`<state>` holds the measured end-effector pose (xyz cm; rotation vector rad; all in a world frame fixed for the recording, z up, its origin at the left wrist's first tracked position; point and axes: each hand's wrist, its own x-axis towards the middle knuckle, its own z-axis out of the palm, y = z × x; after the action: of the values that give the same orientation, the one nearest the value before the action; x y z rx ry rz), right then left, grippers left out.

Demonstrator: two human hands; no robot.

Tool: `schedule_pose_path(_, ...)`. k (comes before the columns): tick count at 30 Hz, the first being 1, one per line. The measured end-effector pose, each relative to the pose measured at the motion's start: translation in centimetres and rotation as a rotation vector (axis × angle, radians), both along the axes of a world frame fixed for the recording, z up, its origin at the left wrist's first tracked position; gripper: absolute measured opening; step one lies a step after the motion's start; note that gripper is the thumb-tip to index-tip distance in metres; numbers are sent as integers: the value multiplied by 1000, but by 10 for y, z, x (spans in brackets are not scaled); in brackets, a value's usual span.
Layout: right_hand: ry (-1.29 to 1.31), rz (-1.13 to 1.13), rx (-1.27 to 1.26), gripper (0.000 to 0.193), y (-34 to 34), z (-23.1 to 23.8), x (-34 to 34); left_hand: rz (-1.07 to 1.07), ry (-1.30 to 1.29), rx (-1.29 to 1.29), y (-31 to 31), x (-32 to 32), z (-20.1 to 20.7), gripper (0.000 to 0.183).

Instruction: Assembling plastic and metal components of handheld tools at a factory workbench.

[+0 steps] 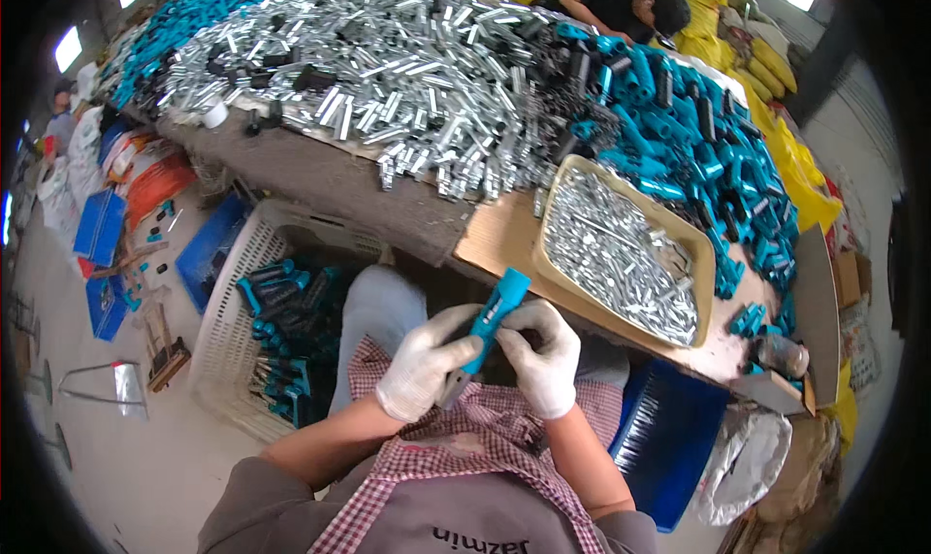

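In front of my lap, my left hand point(425, 368), in a white knit glove, is closed round a teal plastic handle point(497, 313). The handle tilts up to the right, with its wider end at the top and a dark grey part showing at the bottom. My right hand point(543, 362), also gloved, is close against the handle's right side. Its thumb and fingers are pinched together, and whatever lies between them is hidden. Beyond my hands, on the table's near edge, a cream tray point(705, 302) holds many small silver metal pieces point(621, 253).
Silver metal tubes point(388, 64) are heaped across the table, with teal and black handles point(669, 117) piled at right. A white basket point(218, 350) of teal and black parts stands left of my knee. A blue bin point(669, 438) sits right. Another person point(621, 6) leans over the far side.
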<state>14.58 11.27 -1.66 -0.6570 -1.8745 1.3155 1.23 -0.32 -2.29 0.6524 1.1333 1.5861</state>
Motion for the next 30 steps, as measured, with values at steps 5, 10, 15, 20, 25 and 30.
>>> schedule_pose_path(5,139,135,-669,24,-1,-21,-7,-3,154,-54,-12,-12,9,44)
schedule_pose_path(10,-36,246,-511,37,4,11,-40,25,194,-50,-17,-32,6,43)
schedule_pose_path(15,-414,530,-97,33,27,46,-102,71,-152,62,-29,-71,-16,47)
schedule_pose_path(20,-345,629,576,29,57,65,-237,341,-449,250,-56,-116,-19,70)
schedule_pose_path(25,-400,411,838,42,46,64,-413,469,-367,102,-82,-150,-25,84)
schedule_pose_path(30,-574,332,901,73,11,47,-527,570,-439,67,-96,-155,-16,85)
